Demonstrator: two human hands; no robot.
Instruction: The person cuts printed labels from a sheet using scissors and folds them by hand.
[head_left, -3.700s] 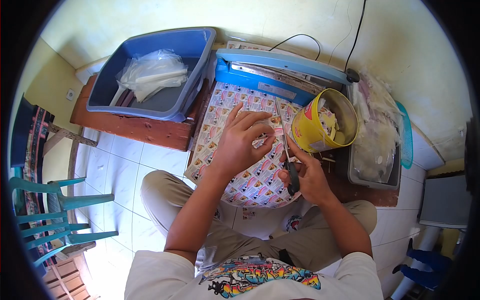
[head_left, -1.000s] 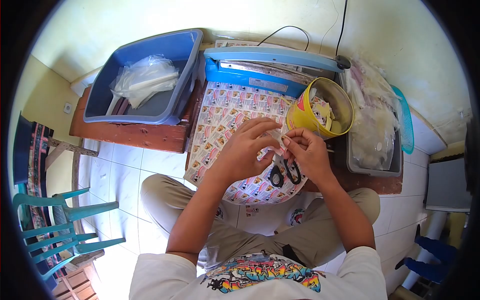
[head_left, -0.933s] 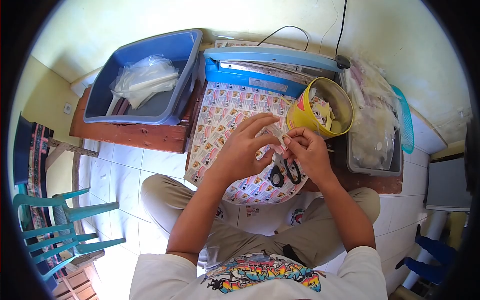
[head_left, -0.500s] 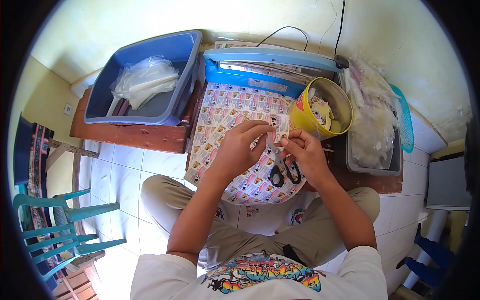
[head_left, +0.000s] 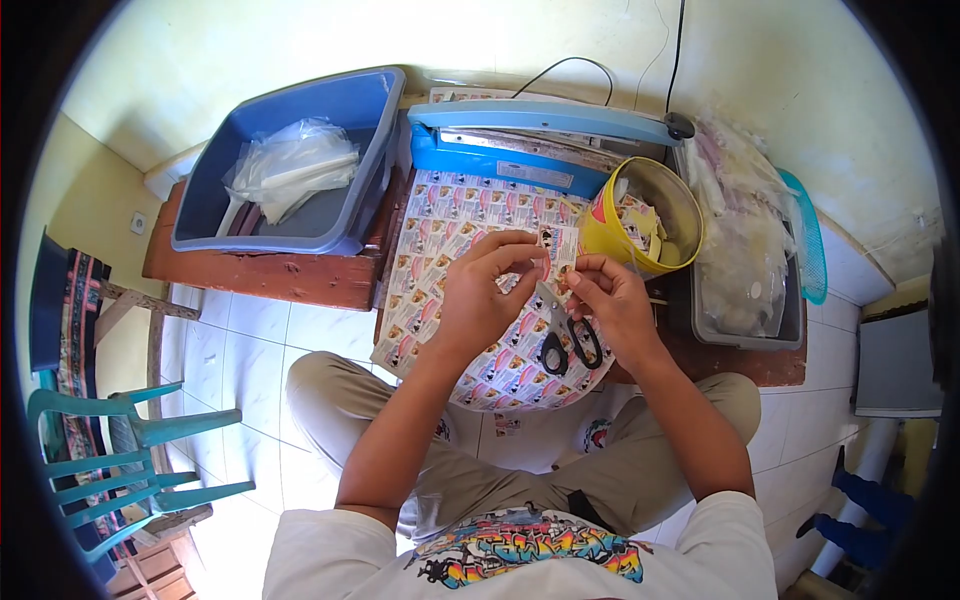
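My left hand [head_left: 486, 295] hovers above a sheet of printed labels [head_left: 420, 270], its thumb and index finger curled into a pinch. What lies between those fingertips is too small to make out. Facing it, my right hand [head_left: 612, 300] pinches the lower corner of a small printed paper label [head_left: 560, 246] between thumb and index finger. Scissors [head_left: 556, 350] with black handles lie on the sheet just below my hands, blades pointing away from me and partly covered. A yellow tub [head_left: 607, 238] holding paper scraps stands right beyond my right hand.
A blue lever sealer [head_left: 500, 165] lies across the back of the bench. To the left, a blue-grey bin [head_left: 350, 235] contains clear plastic bags [head_left: 300, 165]. On the right, a grey tray [head_left: 740, 343] carries filled plastic bags [head_left: 740, 270]. Green plastic chairs [head_left: 150, 425] are at far left.
The thumb and index fingertips of my left hand have drawn closer together. My right hand has barely shifted, and the scissors remain where they were.
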